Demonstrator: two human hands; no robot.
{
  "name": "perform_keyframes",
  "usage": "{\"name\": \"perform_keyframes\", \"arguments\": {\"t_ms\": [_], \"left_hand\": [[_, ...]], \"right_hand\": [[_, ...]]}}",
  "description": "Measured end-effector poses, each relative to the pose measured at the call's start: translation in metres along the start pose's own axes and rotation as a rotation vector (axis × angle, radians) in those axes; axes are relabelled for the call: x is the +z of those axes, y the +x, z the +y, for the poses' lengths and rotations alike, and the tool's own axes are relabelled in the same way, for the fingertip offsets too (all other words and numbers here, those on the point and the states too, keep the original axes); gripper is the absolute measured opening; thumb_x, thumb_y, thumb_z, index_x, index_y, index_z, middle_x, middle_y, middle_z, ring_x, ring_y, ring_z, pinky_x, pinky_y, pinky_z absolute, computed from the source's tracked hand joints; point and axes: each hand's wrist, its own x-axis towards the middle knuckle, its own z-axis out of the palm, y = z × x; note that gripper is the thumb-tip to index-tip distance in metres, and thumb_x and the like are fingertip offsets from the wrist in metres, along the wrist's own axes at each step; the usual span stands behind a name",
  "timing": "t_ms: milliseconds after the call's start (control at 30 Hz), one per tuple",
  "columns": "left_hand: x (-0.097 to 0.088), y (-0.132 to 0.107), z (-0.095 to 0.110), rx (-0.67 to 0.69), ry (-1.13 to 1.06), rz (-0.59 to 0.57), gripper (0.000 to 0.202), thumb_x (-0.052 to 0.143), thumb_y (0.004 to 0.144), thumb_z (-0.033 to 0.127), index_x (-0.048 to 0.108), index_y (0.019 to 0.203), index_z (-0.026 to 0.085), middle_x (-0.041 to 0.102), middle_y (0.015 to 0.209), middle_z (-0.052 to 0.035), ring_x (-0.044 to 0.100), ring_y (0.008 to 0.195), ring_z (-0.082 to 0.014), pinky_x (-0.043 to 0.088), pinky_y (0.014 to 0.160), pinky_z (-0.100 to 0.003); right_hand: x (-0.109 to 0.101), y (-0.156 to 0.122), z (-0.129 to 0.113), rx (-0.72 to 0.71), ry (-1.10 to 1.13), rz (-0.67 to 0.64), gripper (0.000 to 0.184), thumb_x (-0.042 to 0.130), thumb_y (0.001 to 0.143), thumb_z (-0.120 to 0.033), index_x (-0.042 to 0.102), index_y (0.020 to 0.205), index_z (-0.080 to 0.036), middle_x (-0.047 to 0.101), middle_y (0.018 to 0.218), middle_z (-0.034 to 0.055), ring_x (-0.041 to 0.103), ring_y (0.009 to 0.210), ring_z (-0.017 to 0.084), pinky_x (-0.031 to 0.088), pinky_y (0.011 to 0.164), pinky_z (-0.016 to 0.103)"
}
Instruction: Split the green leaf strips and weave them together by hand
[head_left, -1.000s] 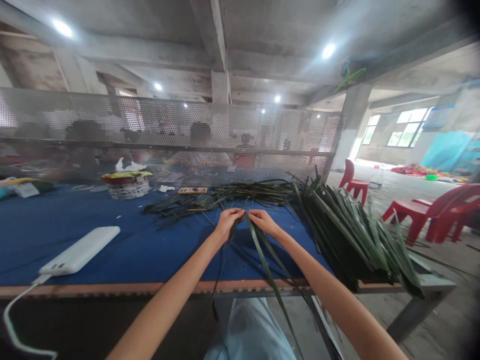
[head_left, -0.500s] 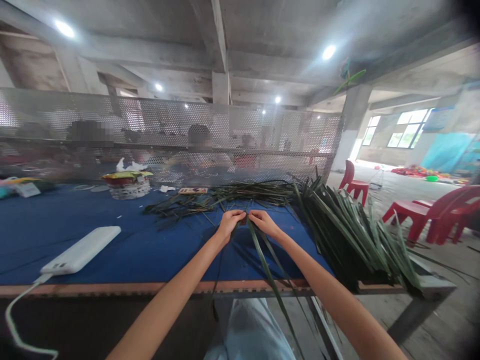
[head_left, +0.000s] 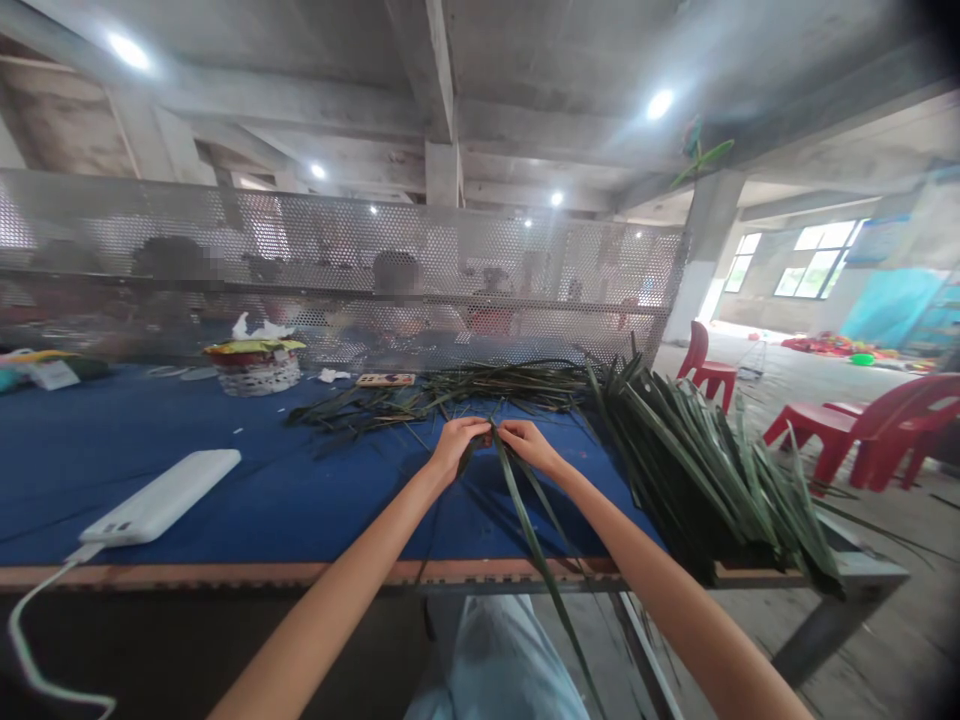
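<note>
Long green leaf strips (head_left: 525, 522) run from between my fingertips down over the table's front edge. My left hand (head_left: 457, 445) is closed in a pinch on their upper end. Close beside it, my right hand (head_left: 529, 443) pinches the same strips, fingertips nearly meeting the left ones. The exact fold or join between the fingers is too small to make out. Behind my hands, loose leaf strips (head_left: 502, 385) lie scattered on the blue tabletop (head_left: 300, 500). A thick pile of long green leaves (head_left: 697, 470) covers the table's right end.
A white power bank (head_left: 161, 497) with a cable lies at left. Further back stands a woven basket (head_left: 259, 368) with a yellow packet and tissue on top. A perforated metal screen (head_left: 525, 270) borders the far side, people blurred behind it. Red chairs (head_left: 862, 425) stand at right.
The hands stay together at almost the same spot, still pinching the strips. The hanging strip ends have shifted slightly, and the view has tilted a little.
</note>
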Motion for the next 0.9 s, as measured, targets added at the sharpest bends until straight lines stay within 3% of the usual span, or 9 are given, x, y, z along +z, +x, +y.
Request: {"name": "perform_keyframes", "arguments": {"t_ms": [133,233,333,600,767,900], "left_hand": [[0.000,-0.002,0.001,-0.013,0.009,0.033,0.011,0.072,0.058,0.019,0.070,0.066,0.012,0.065,0.060,-0.0015,0.058,0.056,-0.0122,0.048,0.065,-0.027],[-0.002,0.000,-0.001,-0.020,0.037,0.058,0.013,0.074,0.057,0.020,0.070,0.066,0.012,0.064,0.058,-0.0018,0.058,0.054,-0.0124,0.047,0.062,-0.027],[-0.003,0.001,-0.003,0.000,0.043,0.031,0.013,0.073,0.056,0.020,0.070,0.066,0.012,0.065,0.058,-0.0019,0.057,0.052,-0.0121,0.046,0.059,-0.026],[0.000,-0.002,-0.002,0.012,0.164,0.015,0.013,0.068,0.059,0.014,0.074,0.070,0.013,0.068,0.063,-0.0028,0.059,0.058,-0.0126,0.045,0.061,-0.024],[0.000,-0.004,-0.001,0.008,0.184,-0.038,0.020,0.064,0.060,0.012,0.075,0.076,0.014,0.070,0.066,-0.0026,0.059,0.057,-0.0119,0.045,0.060,-0.022],[-0.002,-0.003,-0.002,0.010,0.186,-0.076,0.021,0.073,0.063,0.024,0.074,0.081,0.012,0.068,0.064,-0.0027,0.059,0.056,-0.0123,0.046,0.059,-0.022]], "right_hand": [[0.001,-0.001,0.000,-0.029,-0.068,0.080,0.033,0.052,0.081,-0.046,0.052,0.064,-0.018,0.046,0.055,-0.0035,0.043,0.054,0.011,0.034,0.052,0.022],[-0.002,-0.004,-0.004,-0.122,-0.199,0.213,0.019,0.060,0.077,-0.035,0.061,0.087,-0.019,0.055,0.067,-0.0026,0.051,0.064,0.013,0.039,0.058,0.022],[-0.006,-0.006,-0.007,-0.176,-0.298,0.228,0.023,0.060,0.077,-0.026,0.066,0.099,-0.023,0.056,0.076,-0.0012,0.054,0.070,0.013,0.041,0.061,0.022],[-0.011,-0.003,-0.003,-0.189,-0.342,0.229,0.020,0.061,0.081,-0.039,0.073,0.088,-0.023,0.060,0.076,0.0020,0.055,0.069,0.015,0.041,0.063,0.025],[-0.009,-0.002,-0.002,-0.174,-0.337,0.235,0.019,0.057,0.083,-0.036,0.069,0.087,-0.021,0.066,0.079,0.0021,0.058,0.072,0.016,0.042,0.063,0.026],[-0.004,-0.002,-0.002,-0.148,-0.291,0.256,0.018,0.055,0.083,-0.036,0.065,0.086,-0.020,0.067,0.078,0.0016,0.059,0.072,0.016,0.042,0.062,0.025]]}}
